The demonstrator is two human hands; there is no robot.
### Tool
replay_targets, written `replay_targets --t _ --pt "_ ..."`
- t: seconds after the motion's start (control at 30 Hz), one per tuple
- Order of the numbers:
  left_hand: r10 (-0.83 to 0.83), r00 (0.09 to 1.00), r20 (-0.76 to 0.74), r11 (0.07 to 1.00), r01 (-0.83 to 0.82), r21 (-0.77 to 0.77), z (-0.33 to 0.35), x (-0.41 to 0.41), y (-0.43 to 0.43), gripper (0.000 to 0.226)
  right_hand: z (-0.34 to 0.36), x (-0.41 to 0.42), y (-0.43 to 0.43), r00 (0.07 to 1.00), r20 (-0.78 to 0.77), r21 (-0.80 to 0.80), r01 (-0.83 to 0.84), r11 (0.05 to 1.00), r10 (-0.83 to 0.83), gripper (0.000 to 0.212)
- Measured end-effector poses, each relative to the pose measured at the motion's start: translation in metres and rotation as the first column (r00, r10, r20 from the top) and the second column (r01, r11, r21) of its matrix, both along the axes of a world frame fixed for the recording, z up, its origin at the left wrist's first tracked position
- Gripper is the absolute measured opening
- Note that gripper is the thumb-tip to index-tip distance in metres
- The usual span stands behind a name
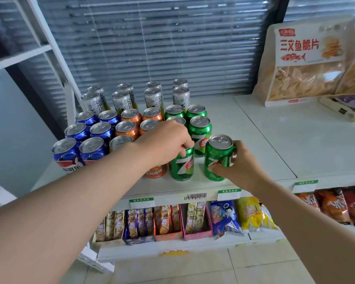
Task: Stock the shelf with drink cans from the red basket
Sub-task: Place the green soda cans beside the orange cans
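Observation:
On the white top shelf [254,140] stand rows of cans: blue cola cans [90,148] at left, orange cans [127,129] in the middle, green 7-Up cans [199,128] at right, silver tall cans [152,97] behind. My left hand [164,142] grips the top of a green can [181,167] at the front of the row. My right hand [238,167] holds another green can [217,158] upright on the shelf, just right of the rows. The red basket is out of view.
Large bags of fish crisps [303,66] lean at the back right, beside a flat box of packets [344,107]. The lower shelf holds snack boxes [166,222] and crisp bags [334,203]. Window blinds [152,37] hang behind the cans.

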State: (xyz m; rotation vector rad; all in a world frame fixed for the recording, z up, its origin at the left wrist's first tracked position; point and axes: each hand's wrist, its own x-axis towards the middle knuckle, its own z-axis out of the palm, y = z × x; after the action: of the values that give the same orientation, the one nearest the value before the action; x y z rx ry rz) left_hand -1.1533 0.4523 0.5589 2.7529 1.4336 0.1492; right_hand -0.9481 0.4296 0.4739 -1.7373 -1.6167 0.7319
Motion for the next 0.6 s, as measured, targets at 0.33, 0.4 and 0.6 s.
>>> replay_targets --t 0.33,0.4,0.6 --pt "0.088 0.993 0.078 0.996 -0.086 -0.036 -0.009 -0.012 0.008 0.038 -0.001 -0.001 -0.002 0.999 -0.053 -0.011 0.010 1.000 -0.010 0.077" --pt "0.083 0.994 0.073 0.996 -0.081 -0.027 -0.010 -0.012 0.010 0.037 -0.002 -0.001 -0.001 0.999 -0.052 -0.015 0.012 1.000 -0.013 0.077" --pt "0.060 0.990 0.126 0.997 -0.065 0.034 -0.017 -0.014 0.012 0.037 -0.006 -0.002 -0.001 0.995 -0.097 0.003 0.022 1.000 -0.022 0.070"
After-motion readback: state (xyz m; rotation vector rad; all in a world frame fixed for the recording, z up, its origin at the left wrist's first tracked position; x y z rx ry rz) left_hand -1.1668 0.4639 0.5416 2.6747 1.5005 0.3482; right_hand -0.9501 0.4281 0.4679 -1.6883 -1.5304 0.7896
